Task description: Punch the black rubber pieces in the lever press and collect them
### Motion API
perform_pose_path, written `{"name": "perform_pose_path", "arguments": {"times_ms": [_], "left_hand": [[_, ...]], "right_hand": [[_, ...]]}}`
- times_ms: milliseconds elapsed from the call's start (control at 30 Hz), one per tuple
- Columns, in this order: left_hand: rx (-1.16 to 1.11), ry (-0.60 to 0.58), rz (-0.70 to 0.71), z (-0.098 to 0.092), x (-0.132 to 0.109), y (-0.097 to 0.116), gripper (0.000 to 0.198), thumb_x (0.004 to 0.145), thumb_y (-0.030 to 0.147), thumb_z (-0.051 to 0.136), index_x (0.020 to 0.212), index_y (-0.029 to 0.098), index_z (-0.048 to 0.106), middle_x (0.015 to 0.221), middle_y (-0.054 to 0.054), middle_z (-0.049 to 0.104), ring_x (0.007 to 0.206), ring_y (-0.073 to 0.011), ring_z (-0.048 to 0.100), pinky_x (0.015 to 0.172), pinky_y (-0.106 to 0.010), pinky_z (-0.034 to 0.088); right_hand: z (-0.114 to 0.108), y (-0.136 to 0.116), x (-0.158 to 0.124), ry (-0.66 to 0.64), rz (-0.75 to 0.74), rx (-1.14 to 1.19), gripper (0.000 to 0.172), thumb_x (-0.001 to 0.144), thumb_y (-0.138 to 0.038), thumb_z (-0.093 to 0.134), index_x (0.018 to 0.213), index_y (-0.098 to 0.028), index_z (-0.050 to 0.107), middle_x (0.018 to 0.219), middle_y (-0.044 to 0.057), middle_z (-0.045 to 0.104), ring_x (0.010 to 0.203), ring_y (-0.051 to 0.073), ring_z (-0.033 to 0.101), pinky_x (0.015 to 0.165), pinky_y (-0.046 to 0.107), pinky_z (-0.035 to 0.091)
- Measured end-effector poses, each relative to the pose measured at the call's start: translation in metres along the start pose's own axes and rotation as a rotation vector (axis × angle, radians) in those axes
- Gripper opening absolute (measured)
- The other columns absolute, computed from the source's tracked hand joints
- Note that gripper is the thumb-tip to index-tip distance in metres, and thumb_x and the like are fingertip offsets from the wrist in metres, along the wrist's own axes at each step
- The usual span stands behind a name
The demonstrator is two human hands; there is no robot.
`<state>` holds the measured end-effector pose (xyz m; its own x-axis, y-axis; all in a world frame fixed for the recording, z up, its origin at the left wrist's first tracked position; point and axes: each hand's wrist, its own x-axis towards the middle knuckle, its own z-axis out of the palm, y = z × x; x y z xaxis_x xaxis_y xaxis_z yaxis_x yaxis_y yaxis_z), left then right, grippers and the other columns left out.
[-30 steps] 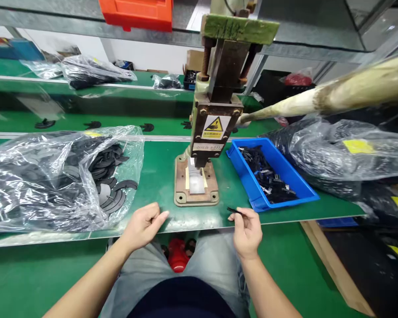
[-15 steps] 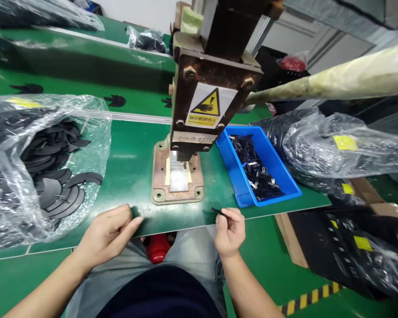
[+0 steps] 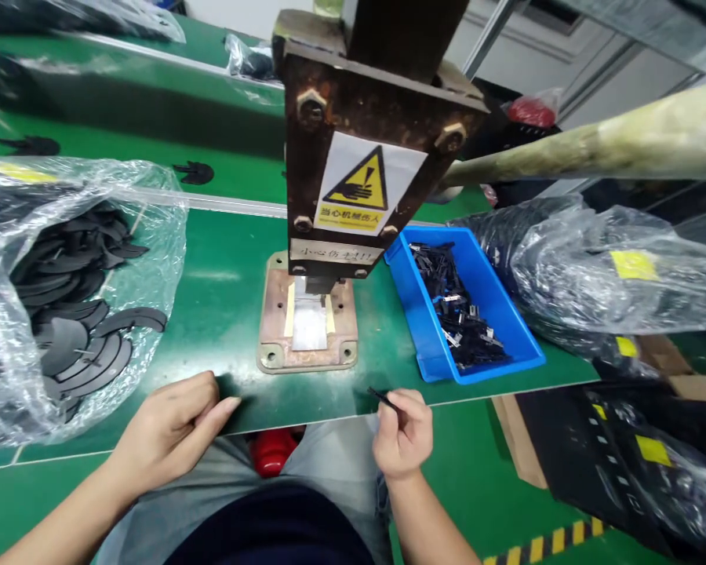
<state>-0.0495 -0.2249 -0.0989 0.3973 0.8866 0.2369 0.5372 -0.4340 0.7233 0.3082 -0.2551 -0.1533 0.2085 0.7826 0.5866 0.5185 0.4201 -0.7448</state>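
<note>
My right hand [image 3: 405,433] is at the front edge of the green bench, its fingers pinching a thin black plastic piece [image 3: 381,399] that points up and left. My left hand [image 3: 170,431] rests on the bench edge further left, fingers curled in and thumb stretched out to the right; I see nothing in it. Between and beyond the hands stands a press [image 3: 382,102] with a hand-warning label. Its metal base plate [image 3: 344,337] carries a bright steel block [image 3: 310,328] beneath the ram. Both hands are apart from the press.
A blue bin [image 3: 526,345] of small black parts, some with metal bits, sits on the right. Curved black pieces [image 3: 70,345] fill an open clear bag [image 3: 168,259] on the left. Wrapped bundles [image 3: 570,267] lie beyond the bin. A pale lever [image 3: 565,153] extends right from the press.
The view has shifted slightly, with the press appearing larger and nearer. My right hand still holds the black piece, turned a little more upward. My left hand stays curled by the bench edge.
</note>
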Motion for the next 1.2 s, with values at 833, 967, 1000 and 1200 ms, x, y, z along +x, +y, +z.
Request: {"name": "perform_pose_path", "arguments": {"times_ms": [833,967,1000,1200], "left_hand": [[-0.011,0.004,0.026,-0.0027,0.0104,0.0054,0.037,0.095,0.006,0.060,0.070,0.021,0.037,0.065,0.003,0.038,0.059,-0.0126,0.040,0.058,-0.031,0.029],[-0.025,0.011,0.028,-0.0024,0.0097,0.0047,0.037,0.095,0.006,0.059,0.071,0.021,0.035,0.065,0.003,0.038,0.059,-0.0127,0.039,0.058,-0.031,0.027],[-0.028,0.007,0.031,-0.0024,0.0093,0.0043,0.037,0.095,0.006,0.059,0.071,0.021,0.035,0.066,0.003,0.038,0.059,-0.0126,0.039,0.058,-0.031,0.027],[-0.015,-0.003,0.064,-0.0024,0.0087,0.0017,0.036,0.095,0.005,0.058,0.071,0.021,0.037,0.065,0.003,0.040,0.059,-0.0123,0.041,0.058,-0.030,0.029]], "right_hand": [[-0.0025,0.0003,0.0052,-0.018,-0.003,-0.008,0.039,0.082,-0.003,0.063,0.116,-0.021,0.065,0.089,0.005,0.066,0.074,0.016,0.066,0.057,0.032,0.057],[-0.0037,0.0010,0.0057,-0.029,0.001,-0.010,0.039,0.081,-0.002,0.064,0.116,-0.020,0.066,0.091,0.006,0.067,0.074,0.016,0.067,0.055,0.032,0.058],[-0.0039,0.0008,0.0056,-0.031,0.001,-0.013,0.039,0.081,-0.002,0.064,0.116,-0.020,0.066,0.092,0.006,0.067,0.075,0.017,0.068,0.056,0.033,0.058],[-0.0030,-0.0007,0.0040,-0.038,0.005,-0.009,0.039,0.082,-0.003,0.065,0.117,-0.021,0.066,0.095,0.007,0.069,0.076,0.017,0.070,0.055,0.032,0.061]]}}
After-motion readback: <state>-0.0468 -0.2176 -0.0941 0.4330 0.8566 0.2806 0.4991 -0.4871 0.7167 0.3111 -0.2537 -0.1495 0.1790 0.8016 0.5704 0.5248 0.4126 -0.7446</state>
